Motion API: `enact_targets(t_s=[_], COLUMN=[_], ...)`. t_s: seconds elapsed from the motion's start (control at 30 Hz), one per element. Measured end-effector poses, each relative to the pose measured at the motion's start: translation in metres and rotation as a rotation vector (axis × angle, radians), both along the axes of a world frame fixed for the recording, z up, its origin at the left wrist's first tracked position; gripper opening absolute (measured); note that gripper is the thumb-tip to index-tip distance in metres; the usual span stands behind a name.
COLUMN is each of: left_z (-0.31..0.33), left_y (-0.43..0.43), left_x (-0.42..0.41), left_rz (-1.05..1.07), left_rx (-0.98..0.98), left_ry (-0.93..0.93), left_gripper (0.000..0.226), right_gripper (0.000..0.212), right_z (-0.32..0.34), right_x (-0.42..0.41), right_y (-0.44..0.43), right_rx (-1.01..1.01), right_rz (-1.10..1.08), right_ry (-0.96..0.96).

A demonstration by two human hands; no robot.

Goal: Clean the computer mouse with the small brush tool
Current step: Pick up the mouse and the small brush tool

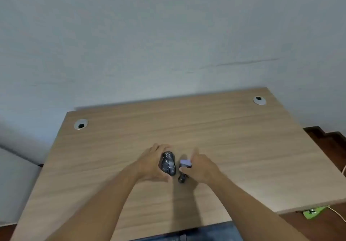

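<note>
A black computer mouse [168, 163] speckled with white dust lies on the wooden desk [206, 128]. My left hand [151, 164] wraps around its left side, fingers at its far end and thumb at its near end. Just right of the mouse lies a small dark brush tool [184, 169] with a pale lilac top. My right hand [202, 165] closes on it, thumb against its near side and fingers over its far side. The tool's dark lower end touches the desk.
Two round cable grommets sit in the desk's far corners, one at the left [80, 124] and one at the right [259, 100]. A pale wall rises behind the desk. A green item [314, 211] and a cable lie on the floor at the right.
</note>
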State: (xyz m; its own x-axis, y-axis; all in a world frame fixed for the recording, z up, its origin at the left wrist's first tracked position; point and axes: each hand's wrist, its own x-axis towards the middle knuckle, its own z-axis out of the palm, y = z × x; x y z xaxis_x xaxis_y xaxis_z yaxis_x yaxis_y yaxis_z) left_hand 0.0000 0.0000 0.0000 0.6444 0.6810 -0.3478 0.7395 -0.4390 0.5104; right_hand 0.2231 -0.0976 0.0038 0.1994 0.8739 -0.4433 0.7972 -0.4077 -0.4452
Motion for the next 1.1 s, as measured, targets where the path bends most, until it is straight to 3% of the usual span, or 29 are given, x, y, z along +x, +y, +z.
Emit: enact_targets(t_s=[0.17, 0.4, 0.6, 0.77, 0.93, 1.1], left_z=[-0.011, -0.022, -0.032, -0.020, -0.020, -0.021], left_y=[-0.007, -0.025, -0.034, -0.018, -0.004, 0.005], left_x=[0.008, 0.001, -0.009, -0.044, -0.056, -0.043], left_rz=[0.012, 0.183, 0.410, 0.225, 0.093, 0.147], left_rx=[0.086, 0.189, 0.258, 0.120, 0.140, 0.070], left_ry=[-0.016, -0.045, -0.073, -0.012, 0.088, 0.049], left_gripper=[0.115, 0.092, 0.109, 0.124, 0.106, 0.081], right_gripper=[0.060, 0.061, 0.049, 0.045, 0.037, 0.035], right_z=[-0.006, -0.014, -0.018, -0.022, -0.034, -0.023], right_x=[-0.004, 0.000, -0.002, 0.000, 0.006, -0.001], right_y=[0.002, 0.012, 0.020, 0.019, 0.019, 0.014], right_rx=[-0.001, 0.050, 0.154, 0.209, 0.140, 0.080], right_rz=[-0.007, -0.093, -0.137, -0.122, -0.116, -0.085], right_ry=[-0.066, -0.011, 0.051, 0.109, -0.049, -0.099])
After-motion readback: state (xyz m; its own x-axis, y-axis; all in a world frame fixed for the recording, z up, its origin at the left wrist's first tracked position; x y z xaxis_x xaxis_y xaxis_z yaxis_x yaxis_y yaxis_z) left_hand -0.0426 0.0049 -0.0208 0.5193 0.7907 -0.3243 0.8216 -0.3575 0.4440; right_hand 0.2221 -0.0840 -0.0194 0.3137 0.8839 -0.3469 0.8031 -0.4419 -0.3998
